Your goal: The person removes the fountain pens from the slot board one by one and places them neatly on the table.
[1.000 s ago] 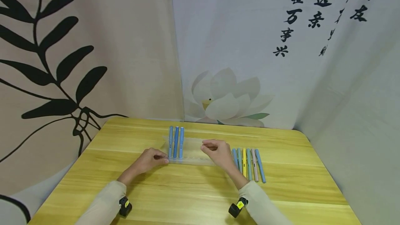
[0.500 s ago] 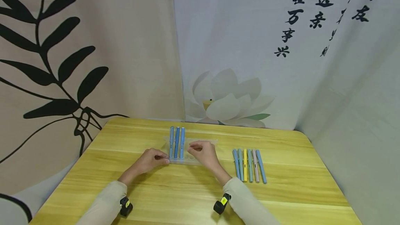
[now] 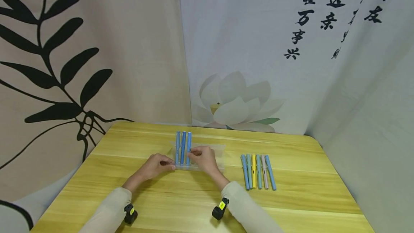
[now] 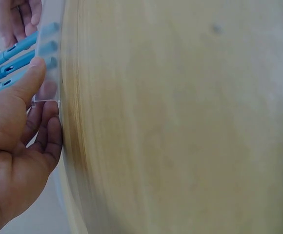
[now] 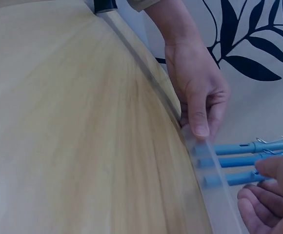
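Three blue pens stand side by side in the left part of a clear plastic pen rack. With thumb and fingers, my left hand grips the rack's left end; in the left wrist view the thumb lies over the clear strip. My right hand is at the rightmost of these pens. In the right wrist view that pen runs between the thumb and curled fingers of my right hand. The pens' lower ends show through the rack's front strip.
To the right, several pens lie in a row on the wooden table: blue ones, green ones, a yellow pen and a pinkish-grey pen. Behind the table hangs a printed curtain.
My right hand has moved left along the rack, from its right end to the third blue pen, and its fingers now close on that pen. My left hand stays at the rack's left end.
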`<state>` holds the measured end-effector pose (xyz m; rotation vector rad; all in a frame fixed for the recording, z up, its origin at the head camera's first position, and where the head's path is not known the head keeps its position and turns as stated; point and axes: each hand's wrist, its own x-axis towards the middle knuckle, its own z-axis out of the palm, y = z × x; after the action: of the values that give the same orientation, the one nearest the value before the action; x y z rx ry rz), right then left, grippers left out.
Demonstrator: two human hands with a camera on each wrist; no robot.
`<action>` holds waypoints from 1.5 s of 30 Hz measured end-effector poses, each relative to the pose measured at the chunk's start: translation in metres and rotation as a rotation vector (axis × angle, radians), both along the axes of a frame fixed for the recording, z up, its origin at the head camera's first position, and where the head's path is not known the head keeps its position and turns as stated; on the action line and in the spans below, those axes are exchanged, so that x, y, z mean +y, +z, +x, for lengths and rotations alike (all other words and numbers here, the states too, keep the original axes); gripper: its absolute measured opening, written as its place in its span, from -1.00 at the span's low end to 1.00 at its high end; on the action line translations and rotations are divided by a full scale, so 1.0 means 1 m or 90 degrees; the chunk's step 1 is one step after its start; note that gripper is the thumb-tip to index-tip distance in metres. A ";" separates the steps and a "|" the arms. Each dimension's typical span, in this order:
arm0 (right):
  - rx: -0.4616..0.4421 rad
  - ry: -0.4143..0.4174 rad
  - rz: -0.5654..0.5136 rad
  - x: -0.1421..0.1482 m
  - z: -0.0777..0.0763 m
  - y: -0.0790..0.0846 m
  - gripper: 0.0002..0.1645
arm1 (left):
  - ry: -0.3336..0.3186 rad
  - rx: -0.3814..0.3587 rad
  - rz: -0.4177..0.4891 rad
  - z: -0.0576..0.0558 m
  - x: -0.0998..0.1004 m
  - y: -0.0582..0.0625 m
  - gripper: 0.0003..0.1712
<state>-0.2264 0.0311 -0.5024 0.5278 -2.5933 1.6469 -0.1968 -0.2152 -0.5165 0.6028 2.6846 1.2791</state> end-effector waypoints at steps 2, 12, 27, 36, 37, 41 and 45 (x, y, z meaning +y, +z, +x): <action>0.003 -0.009 0.002 -0.003 0.001 -0.001 -0.77 | 0.000 0.000 0.002 0.000 0.000 0.000 -0.76; 0.000 -0.033 0.010 -0.006 0.002 -0.003 -0.82 | 0.001 -0.002 -0.004 -0.002 0.001 0.000 -0.75; 0.001 -0.032 -0.008 -0.005 0.001 0.000 -0.84 | -0.005 -0.008 0.001 -0.003 0.002 -0.002 -0.76; 0.020 -0.023 -0.009 0.001 -0.001 0.018 -0.77 | -0.002 -0.002 0.006 -0.003 0.003 -0.003 -0.75; 0.021 -0.022 -0.011 0.002 0.000 0.020 -0.76 | -0.002 -0.002 0.007 -0.002 0.002 -0.003 -0.74; 0.026 -0.022 -0.017 0.009 0.001 0.025 -0.74 | 0.000 0.003 0.003 -0.001 0.002 -0.002 -0.71; 0.022 -0.026 -0.016 0.018 0.004 0.030 -0.71 | 0.001 0.005 -0.001 0.000 0.000 -0.001 -0.70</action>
<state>-0.2228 0.0491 -0.4724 0.4942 -2.5380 1.6410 -0.1967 -0.2151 -0.5177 0.6080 2.6929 1.2779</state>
